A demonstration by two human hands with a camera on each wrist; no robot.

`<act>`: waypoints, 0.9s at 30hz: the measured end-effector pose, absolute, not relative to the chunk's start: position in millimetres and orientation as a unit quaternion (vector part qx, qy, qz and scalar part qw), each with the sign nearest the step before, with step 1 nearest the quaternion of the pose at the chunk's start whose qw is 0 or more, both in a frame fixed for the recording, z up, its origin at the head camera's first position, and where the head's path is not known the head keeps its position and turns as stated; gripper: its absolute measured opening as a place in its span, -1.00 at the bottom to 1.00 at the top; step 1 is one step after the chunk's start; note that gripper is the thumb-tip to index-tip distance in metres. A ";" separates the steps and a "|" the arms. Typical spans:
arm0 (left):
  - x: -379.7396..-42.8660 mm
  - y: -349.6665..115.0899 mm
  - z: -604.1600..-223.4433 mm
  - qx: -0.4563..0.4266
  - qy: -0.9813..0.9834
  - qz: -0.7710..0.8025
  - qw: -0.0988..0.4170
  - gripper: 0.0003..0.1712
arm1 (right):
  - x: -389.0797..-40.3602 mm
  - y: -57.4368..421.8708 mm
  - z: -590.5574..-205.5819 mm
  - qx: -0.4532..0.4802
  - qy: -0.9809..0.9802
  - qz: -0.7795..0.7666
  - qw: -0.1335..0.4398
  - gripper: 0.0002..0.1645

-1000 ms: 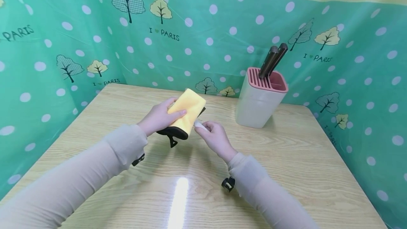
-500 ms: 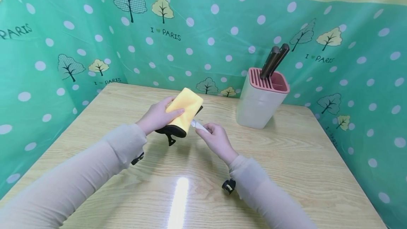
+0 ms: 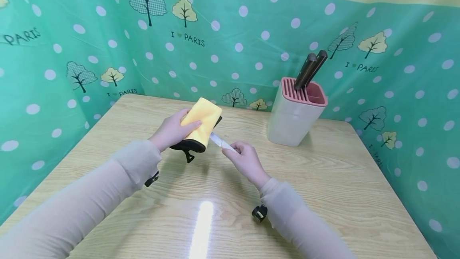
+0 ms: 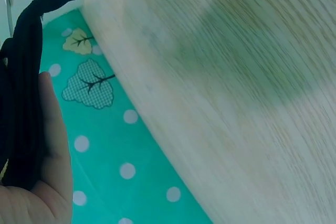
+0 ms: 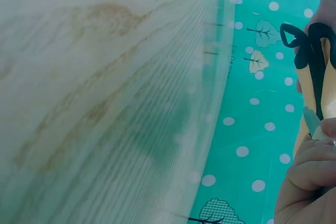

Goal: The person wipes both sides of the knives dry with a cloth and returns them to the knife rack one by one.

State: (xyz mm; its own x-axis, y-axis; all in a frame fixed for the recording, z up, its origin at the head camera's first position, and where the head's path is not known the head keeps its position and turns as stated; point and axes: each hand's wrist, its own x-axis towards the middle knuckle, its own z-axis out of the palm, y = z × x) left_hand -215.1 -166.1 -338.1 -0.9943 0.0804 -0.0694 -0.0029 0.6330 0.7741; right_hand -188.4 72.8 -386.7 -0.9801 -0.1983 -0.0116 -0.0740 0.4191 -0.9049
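My left hand grips a folded cloth bundle, yellow on top with black edging and a small black loop below. It is held tilted above the table. My right hand pinches a small white-handled knife, whose pale blade points at the bundle's right side; the tip meets or passes behind it, I cannot tell which. In the left wrist view black fabric lies against the fingers. The right wrist view has the knife blade against the yellow and black layers.
A white knife block with a pink slotted top stands at the back right, with two dark knife handles rising from it. Patterned green curtain hangs behind and beside the wooden table.
My left hand and the bundle have moved left, away from the right hand. More of the knife blade shows between them. The right hand has hardly moved.
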 end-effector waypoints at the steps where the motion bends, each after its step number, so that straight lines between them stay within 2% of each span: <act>1: -215.1 -167.0 -338.7 0.021 0.902 0.428 0.048 -0.18 | -188.1 72.9 -387.1 -0.081 0.841 -0.532 0.059 -0.67; 17: -212.2 -177.6 -337.7 0.004 0.898 0.437 0.041 -0.19 | -189.5 77.5 -393.3 -0.089 0.851 -0.513 0.069 -0.69; 27: -205.0 -172.5 -330.5 -0.019 0.878 0.478 0.033 -0.12 | -193.6 79.8 -393.5 -0.081 0.850 -0.515 0.081 -0.68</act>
